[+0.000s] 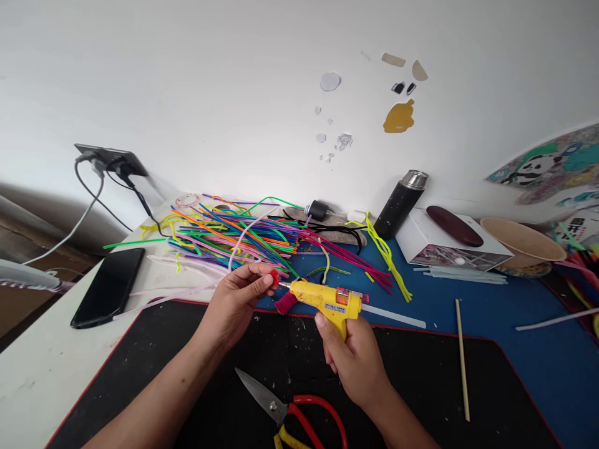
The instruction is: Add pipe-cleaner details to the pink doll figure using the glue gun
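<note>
Item one: small red piece [275, 276], centre of the frame; pinched between thumb and forefinger of the left hand [236, 299], its edge exposed at the fingertips. Item two: yellow glue gun [322, 298], right of the red piece; its handle is gripped by the curled fingers of the right hand [352, 357], thumb laid against the rear of the handle. The metal nozzle is pointed left at the red piece; whether contact is made cannot be told. A translucent glue stick [397, 315] is seated in the rear. Scissors [281, 408], red- and yellow-handled, are placed at lower centre on a black mat [421, 380]. Coloured pipe cleaners [224, 234] are heaped behind the left hand, left of centre.
</note>
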